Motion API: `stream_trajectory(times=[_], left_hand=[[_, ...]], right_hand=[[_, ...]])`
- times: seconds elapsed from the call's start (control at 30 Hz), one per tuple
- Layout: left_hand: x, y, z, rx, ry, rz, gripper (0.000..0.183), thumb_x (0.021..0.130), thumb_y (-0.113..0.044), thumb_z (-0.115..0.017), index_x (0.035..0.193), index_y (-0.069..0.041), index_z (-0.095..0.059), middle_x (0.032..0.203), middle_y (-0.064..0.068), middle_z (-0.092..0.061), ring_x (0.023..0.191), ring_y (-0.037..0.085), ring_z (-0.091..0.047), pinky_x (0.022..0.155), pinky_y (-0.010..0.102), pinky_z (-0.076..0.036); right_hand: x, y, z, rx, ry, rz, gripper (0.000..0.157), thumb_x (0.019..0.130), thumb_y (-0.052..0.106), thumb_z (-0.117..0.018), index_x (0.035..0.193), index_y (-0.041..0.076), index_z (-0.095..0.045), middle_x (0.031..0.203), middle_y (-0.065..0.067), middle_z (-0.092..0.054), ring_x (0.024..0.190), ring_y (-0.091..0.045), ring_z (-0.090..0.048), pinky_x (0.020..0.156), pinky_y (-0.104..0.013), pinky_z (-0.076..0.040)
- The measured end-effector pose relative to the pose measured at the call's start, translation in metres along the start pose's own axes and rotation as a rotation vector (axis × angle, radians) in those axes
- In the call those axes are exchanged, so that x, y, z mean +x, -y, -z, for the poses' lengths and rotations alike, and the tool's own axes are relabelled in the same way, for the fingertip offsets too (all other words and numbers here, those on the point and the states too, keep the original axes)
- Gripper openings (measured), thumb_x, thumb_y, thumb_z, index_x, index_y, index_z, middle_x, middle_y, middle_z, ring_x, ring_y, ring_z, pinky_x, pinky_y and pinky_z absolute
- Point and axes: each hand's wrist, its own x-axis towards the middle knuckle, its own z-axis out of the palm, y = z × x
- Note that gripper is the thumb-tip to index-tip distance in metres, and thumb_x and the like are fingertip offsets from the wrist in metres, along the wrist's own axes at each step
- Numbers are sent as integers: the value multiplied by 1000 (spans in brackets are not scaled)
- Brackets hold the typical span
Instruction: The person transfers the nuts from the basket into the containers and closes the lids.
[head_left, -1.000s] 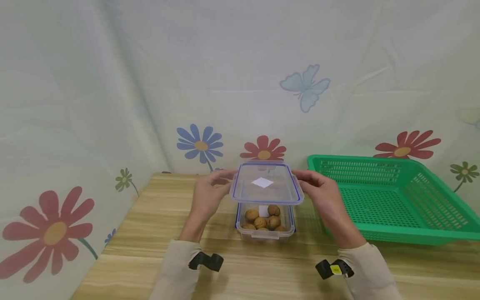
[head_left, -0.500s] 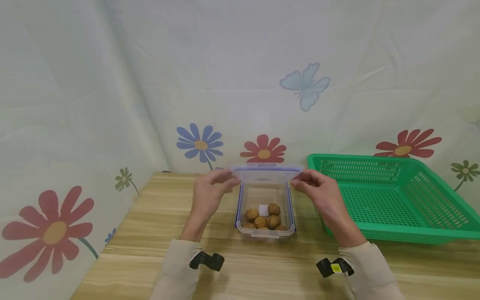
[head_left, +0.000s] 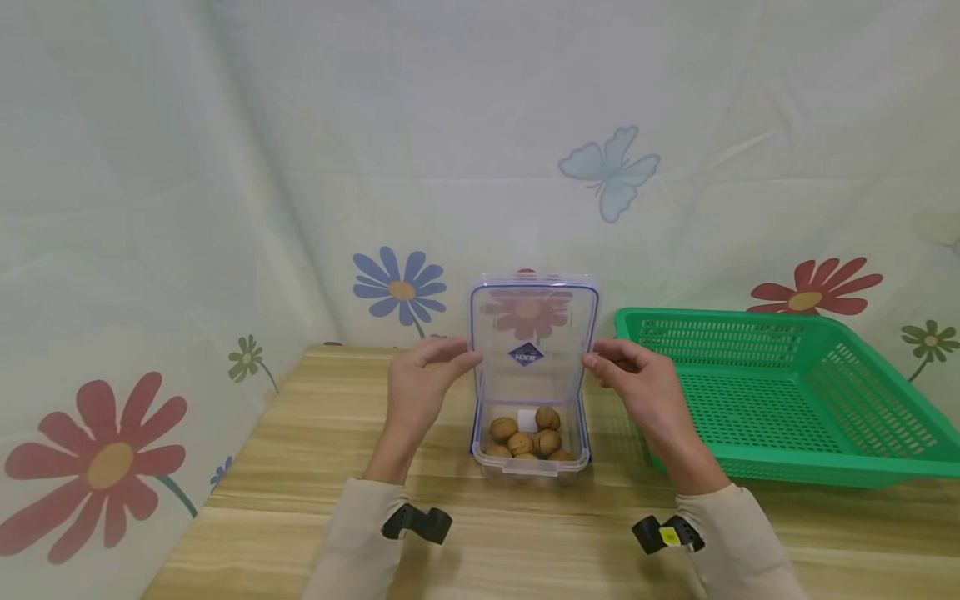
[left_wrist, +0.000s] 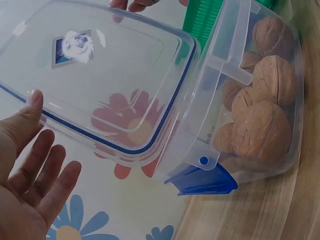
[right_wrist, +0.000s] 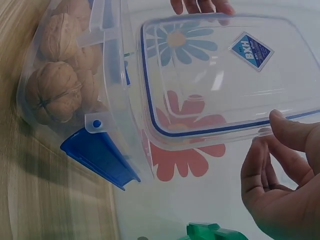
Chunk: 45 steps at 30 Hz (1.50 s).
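A clear plastic lid [head_left: 525, 383] with a blue seal and a diamond label stands nearly upright over the far part of a clear food container [head_left: 531, 470]. My left hand [head_left: 420, 387] pinches the lid's left edge, thumb on the near face. On the opposite edge, the thumb and fingers of my right hand [head_left: 645, 387] pinch it too. Several walnuts [head_left: 547, 442] lie inside the container, gathered at its near half beside a small white paper. A blue side clip [left_wrist: 202, 179] hangs open on the container's left; another blue clip [right_wrist: 100, 157] hangs on its right.
A green plastic basket [head_left: 780, 462] with slotted walls sits on the wood-grain table [head_left: 300, 467] right of the container, close to my right forearm. A floral curtain [head_left: 465, 167] hangs right behind the table.
The lid has turned over between my hands: first tilted with its top face showing, then seen edge-on, now upright with its printed label facing me. Container and walnuts stay put.
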Motion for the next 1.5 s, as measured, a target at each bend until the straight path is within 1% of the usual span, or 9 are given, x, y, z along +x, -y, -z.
stream_trajectory(times=[0.23,0.37,0.53,0.6,0.67,0.87,1.07,1.3,1.5], left_hand=[[-1,-1,-3,-87,13,19,31,89,-27,-89,111,-6,-82,105,5,-79,95,22,-76,89,38,-63],[-1,-1,-4,-132,16,36,32,90,-26,-88,114,-6,-81,105,7,-79,92,28,-77,83,36,-66],[-1,-2,-4,-160,32,64,36,91,-24,-88,122,-7,-79,106,11,-78,91,30,-76,76,42,-68],[-1,-2,-3,-167,43,74,40,91,-23,-87,126,-7,-77,105,12,-78,91,29,-76,74,47,-68],[-1,-2,-3,-170,52,77,44,92,-23,-87,130,-6,-75,105,13,-77,90,30,-77,73,50,-67],[1,2,-4,-168,101,87,47,93,-21,-86,136,-8,-72,111,16,-75,91,33,-77,66,43,-68],[0,3,-4,-122,170,121,43,97,-21,-81,139,-16,-71,122,14,-70,93,31,-77,67,42,-68],[-1,5,-6,-107,192,172,43,96,-17,-81,138,-15,-71,122,14,-69,94,30,-77,68,42,-68],[-2,10,-10,-116,188,190,46,93,-10,-83,137,-9,-72,119,18,-71,94,33,-76,68,43,-68]], right_hand=[[-1,1,1,1,11,-29,47,103,37,-72,136,5,-70,125,-15,-70,118,-31,-64,107,-50,-51],[-1,2,0,18,17,-33,47,103,39,-72,135,4,-70,124,-15,-71,113,-30,-69,109,-54,-50],[-1,2,-2,54,20,-41,45,104,34,-71,135,2,-68,126,-18,-70,105,-31,-73,97,-44,-62],[-1,2,-3,68,21,-40,45,105,31,-71,139,2,-65,128,-18,-68,106,-30,-72,89,-38,-65],[0,2,-4,75,19,-32,48,105,29,-70,145,3,-61,131,-19,-66,107,-31,-70,86,-39,-66],[0,0,-6,46,21,6,61,106,20,-69,161,12,-45,133,-22,-65,108,-35,-72,79,-44,-67],[0,1,-6,-3,48,6,57,106,15,-67,160,12,-49,135,-25,-63,106,-35,-72,72,-34,-67],[0,2,-7,-77,66,-21,55,105,13,-67,158,8,-50,135,-26,-63,101,-33,-69,70,-30,-65],[0,-2,-10,-122,100,-18,55,106,11,-64,158,3,-48,137,-29,-61,106,-39,-69,77,-40,-67]])
